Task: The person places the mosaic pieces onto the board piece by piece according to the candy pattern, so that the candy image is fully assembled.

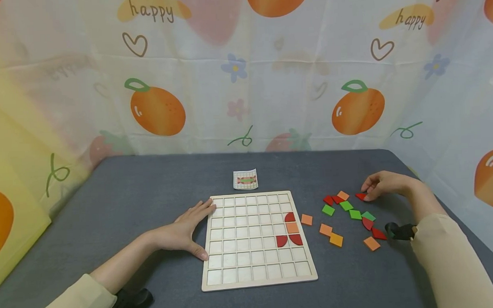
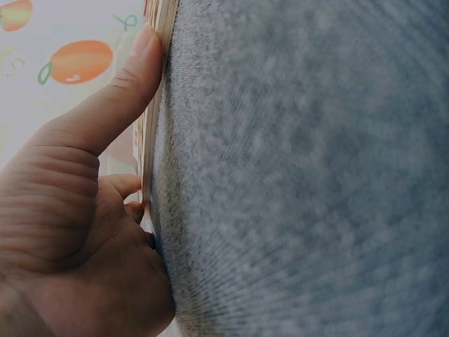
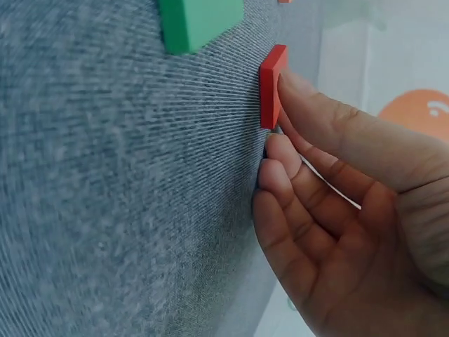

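A pale wooden grid board point(image 1: 251, 287) lies on the dark table. Along its left edge rests my left hand point(image 1: 180, 231), fingers spread, with the thumb against the board's side in the left wrist view. Towards the board's right side sit three red quarter-round tiles point(image 1: 281, 241) and an orange square tile point(image 1: 292, 227). Off to the right, beyond the loose tiles, my right hand point(image 1: 388, 184) pinches a flat red tile point(image 3: 270, 88) close to the table surface. The thumb covers part of this tile, and the other fingers curl beneath it.
Loose red, green point(image 1: 328, 210) and orange tiles point(image 1: 372, 244) lie scattered between the board and my right arm. A small printed pattern card point(image 1: 245, 179) is behind the board. A patterned curtain point(image 1: 237, 109) hangs along the table's far edge.
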`<state>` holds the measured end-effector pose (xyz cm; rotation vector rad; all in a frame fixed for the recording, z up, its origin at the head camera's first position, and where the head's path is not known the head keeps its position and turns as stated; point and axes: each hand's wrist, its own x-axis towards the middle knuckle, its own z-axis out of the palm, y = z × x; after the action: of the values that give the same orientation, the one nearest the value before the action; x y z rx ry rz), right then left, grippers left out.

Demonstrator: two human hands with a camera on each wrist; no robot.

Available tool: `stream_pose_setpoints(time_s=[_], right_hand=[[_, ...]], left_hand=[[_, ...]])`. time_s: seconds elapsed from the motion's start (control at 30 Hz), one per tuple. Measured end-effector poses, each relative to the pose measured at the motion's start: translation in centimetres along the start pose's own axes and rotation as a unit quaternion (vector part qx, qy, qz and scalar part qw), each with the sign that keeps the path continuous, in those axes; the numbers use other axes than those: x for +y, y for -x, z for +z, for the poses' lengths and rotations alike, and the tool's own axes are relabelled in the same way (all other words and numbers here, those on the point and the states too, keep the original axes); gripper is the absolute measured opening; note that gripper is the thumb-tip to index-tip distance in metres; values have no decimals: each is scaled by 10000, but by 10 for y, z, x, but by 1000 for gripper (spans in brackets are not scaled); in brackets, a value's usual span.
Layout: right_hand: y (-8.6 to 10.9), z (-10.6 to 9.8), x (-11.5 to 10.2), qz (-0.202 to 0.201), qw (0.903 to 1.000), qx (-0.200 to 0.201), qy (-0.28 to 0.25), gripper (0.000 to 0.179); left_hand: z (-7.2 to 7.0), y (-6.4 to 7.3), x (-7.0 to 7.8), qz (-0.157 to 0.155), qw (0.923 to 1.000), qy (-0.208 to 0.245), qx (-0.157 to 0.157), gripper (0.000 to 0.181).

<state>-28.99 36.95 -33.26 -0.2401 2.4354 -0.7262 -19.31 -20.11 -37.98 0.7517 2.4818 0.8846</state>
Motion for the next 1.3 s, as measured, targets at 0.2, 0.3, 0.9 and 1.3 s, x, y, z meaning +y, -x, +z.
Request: stream_pose_setpoints(time_s=[0.2,0.3,0.9,1.3], right_hand=[[-2,3,-3,-25,9998,97,168,36],[-3,4,-6,-42,9996,106,264,32],[-10,14,-29,-992,9823,1443,667,27],[-21,40,-89,-1672,9783,1181,321,25]], left_hand=[[0,0,0,-8,10000,-11,-7,123],[0,0,0,-9,10000,-27,-10,123],[-1,1,2,16,10000,-41,-7,122],[0,1,3,-38,10000,-39,7,122]])
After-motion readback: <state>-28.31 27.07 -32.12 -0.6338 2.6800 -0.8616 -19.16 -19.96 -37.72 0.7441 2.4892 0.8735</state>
